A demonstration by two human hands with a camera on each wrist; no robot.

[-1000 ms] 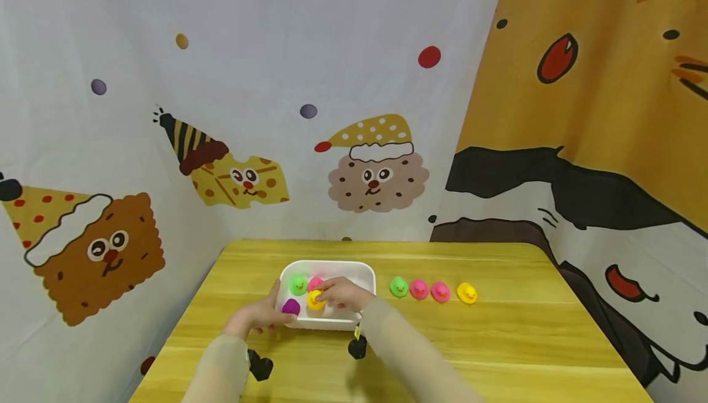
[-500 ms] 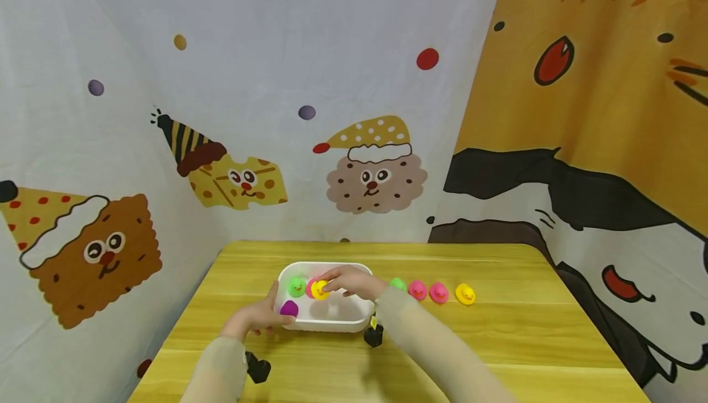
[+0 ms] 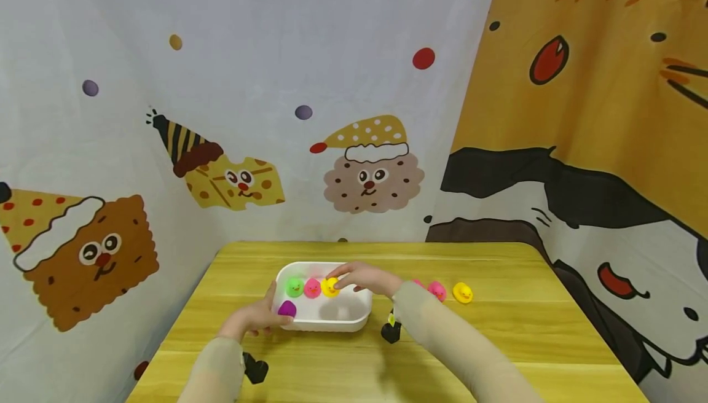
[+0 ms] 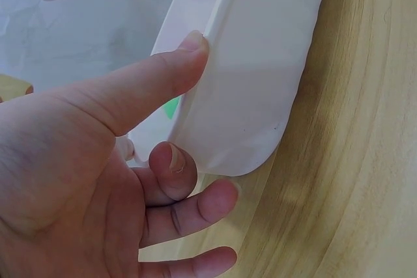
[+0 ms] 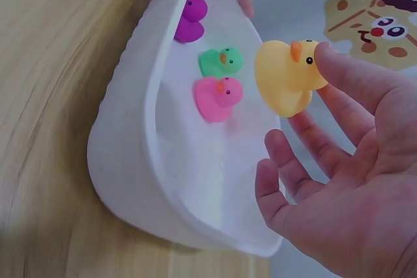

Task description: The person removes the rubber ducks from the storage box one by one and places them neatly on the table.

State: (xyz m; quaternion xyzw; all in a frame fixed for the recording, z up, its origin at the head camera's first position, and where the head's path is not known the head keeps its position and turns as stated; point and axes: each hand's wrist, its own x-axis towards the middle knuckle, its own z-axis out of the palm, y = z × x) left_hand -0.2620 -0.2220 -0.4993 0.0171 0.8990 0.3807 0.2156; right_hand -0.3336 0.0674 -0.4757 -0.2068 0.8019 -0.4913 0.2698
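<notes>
In the head view a yellow rubber duck (image 3: 330,287) is pinched by my right hand (image 3: 367,277) over the white plastic tub (image 3: 362,317). The right wrist view has that duck (image 5: 281,79) between thumb and fingertips, above the tub's inside. Below it sit a pink duck (image 5: 216,100), a green duck (image 5: 221,62) and a purple duck (image 5: 191,21) in the tub. My left hand (image 3: 253,317) grips the tub's left end. Its thumb (image 4: 166,73) lies on the rim in the left wrist view, the other fingers curling around the corner outside.
Right of the tub, on the wooden table (image 3: 498,341), stand a pink duck (image 3: 437,291) and a yellow duck (image 3: 463,293). Another pink duck (image 3: 417,282) shows partly behind my right sleeve. A cartoon-printed cloth (image 3: 249,53) hangs behind the table.
My right hand has moved the yellow duck to the right and back within the tub, from in front of the pink duck to beside it. The left hand keeps its grip on the tub.
</notes>
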